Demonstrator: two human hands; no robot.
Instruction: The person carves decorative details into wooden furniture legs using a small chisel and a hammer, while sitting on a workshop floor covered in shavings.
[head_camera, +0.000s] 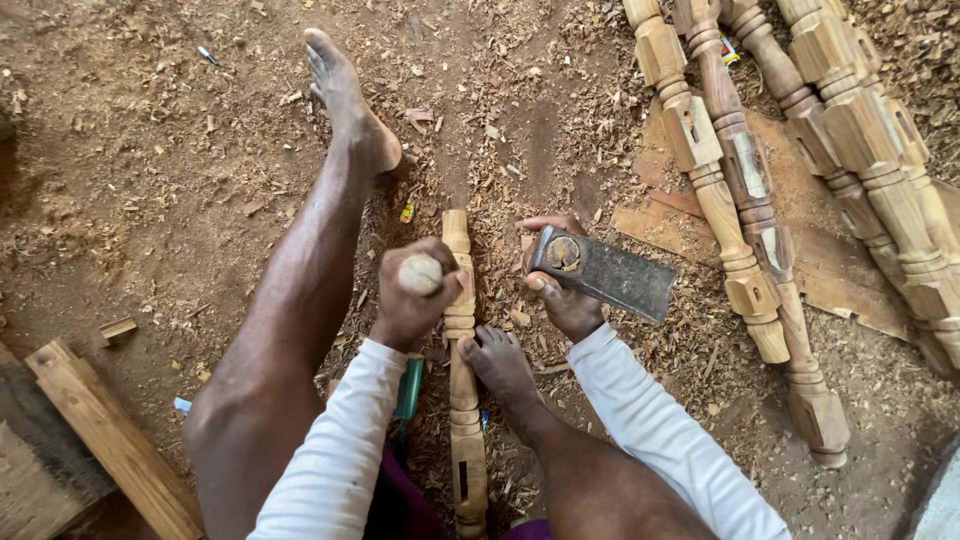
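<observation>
Head view: my left hand (412, 300) is fisted tight around a round-ended wooden handle (421, 274), held upright over the turned wooden spindle (462, 380). The spindle lies lengthwise on the dirt ground (150, 150) between my legs, and my right foot (500, 365) presses on it. My right hand (562, 290) is clamped on a flat metal axe head (605, 272), its blade pointing right, just beside the spindle's upper end. Finished spindles (800, 150) lie stacked at the upper right, well apart. Wood shavings (560, 100) all around. Wooden plank (110, 440) at lower left.
</observation>
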